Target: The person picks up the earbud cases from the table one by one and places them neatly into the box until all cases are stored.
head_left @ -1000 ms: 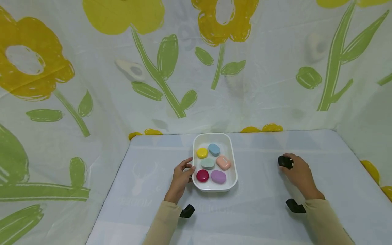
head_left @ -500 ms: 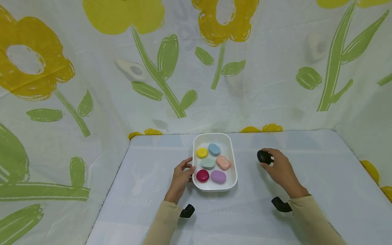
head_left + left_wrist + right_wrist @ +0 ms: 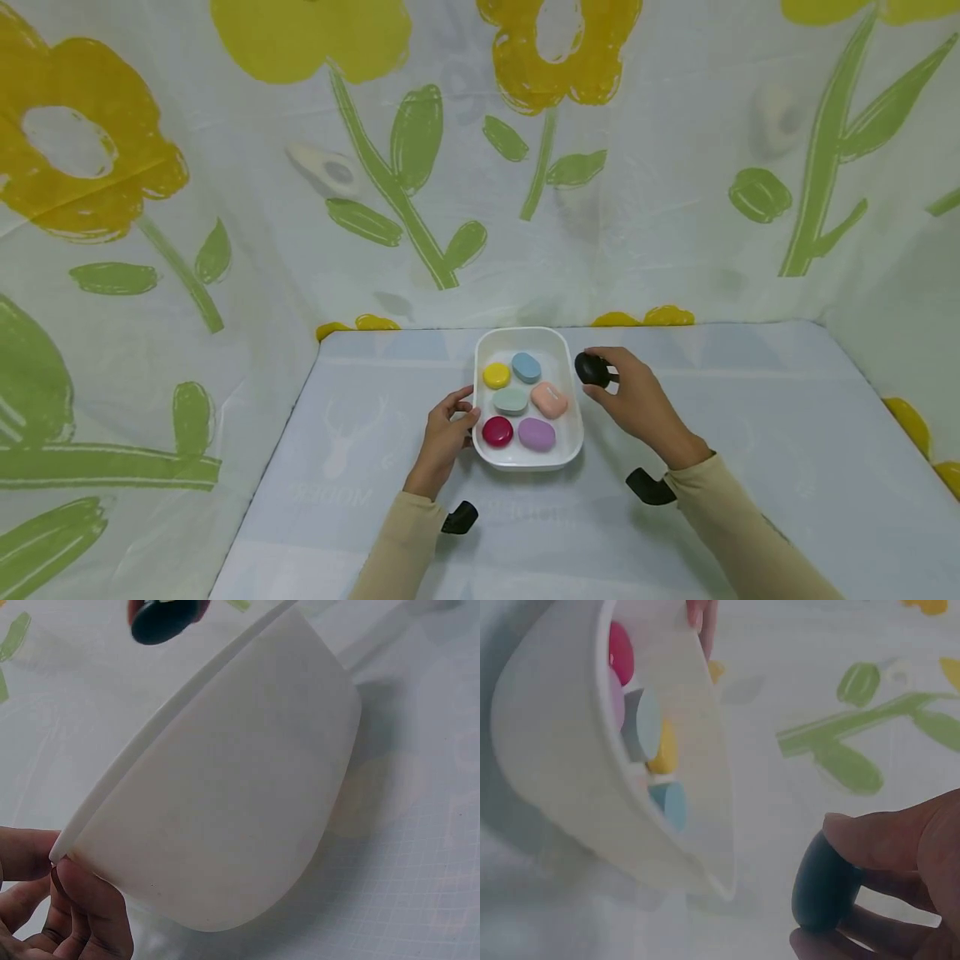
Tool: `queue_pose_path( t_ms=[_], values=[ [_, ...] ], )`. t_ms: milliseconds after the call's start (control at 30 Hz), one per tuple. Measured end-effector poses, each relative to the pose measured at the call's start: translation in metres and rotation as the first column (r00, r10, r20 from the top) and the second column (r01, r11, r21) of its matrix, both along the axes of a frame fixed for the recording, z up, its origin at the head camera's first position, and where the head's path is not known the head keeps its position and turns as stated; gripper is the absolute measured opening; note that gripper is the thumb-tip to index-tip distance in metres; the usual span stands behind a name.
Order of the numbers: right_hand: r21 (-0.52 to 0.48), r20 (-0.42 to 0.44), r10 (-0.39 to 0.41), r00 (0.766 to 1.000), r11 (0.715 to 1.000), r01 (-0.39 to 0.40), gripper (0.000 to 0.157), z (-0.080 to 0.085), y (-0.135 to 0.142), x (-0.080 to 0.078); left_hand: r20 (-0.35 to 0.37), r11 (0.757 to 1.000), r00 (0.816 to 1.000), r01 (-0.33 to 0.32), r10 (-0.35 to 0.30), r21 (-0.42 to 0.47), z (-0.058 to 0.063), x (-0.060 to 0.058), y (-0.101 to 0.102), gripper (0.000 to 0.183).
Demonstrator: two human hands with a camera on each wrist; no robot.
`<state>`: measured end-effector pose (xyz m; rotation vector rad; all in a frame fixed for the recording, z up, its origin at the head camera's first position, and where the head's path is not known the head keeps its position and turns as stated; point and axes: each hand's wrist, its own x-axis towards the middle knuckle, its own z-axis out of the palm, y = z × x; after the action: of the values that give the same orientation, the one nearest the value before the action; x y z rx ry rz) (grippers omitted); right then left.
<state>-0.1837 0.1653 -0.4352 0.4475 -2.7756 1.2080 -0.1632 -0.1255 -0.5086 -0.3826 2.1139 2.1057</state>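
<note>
A white rectangular tub with rounded corners sits at the middle of the table. Inside lie several smooth soap bars: yellow, light blue, pale green, peach, red and purple. My left hand pinches the tub's left rim between thumb and fingers, seen close in the left wrist view. Just right of the tub's far right side, my right hand holds a black oval soap bar between thumb and fingertips, apart from the rim. The right wrist view shows the black bar upright.
The pale table has faint printed lettering. Behind and on both sides hangs a white curtain with yellow flowers and green leaves. Black wrist mounts stick out at both sleeves.
My right hand has carried the black soap bar leftward, from the table's right side to beside the tub. The left hand and the tub have stayed in place.
</note>
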Motion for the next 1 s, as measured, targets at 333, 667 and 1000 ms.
queue_pose_path(
  t_ms=[333,667,1000],
  values=[
    [0.022,0.052,0.188,0.981,0.982,-0.189,0.05,0.003,-0.038,-0.022,-0.013,1.0,1.0,0.006,-0.006,0.008,0.002,0.0,0.0,0.048],
    [0.16,0.241,0.276,0.93,0.934,-0.319,0.047,-0.003,-0.067,-0.045,-0.014,1.0,1.0,0.011,-0.01,0.02,0.0,0.0,0.0,0.049],
    [0.252,0.33,0.273,0.903,0.897,-0.364,0.048,-0.006,-0.082,-0.057,-0.007,1.0,1.0,0.005,-0.005,0.015,-0.002,-0.001,0.0,0.049]
  ],
)
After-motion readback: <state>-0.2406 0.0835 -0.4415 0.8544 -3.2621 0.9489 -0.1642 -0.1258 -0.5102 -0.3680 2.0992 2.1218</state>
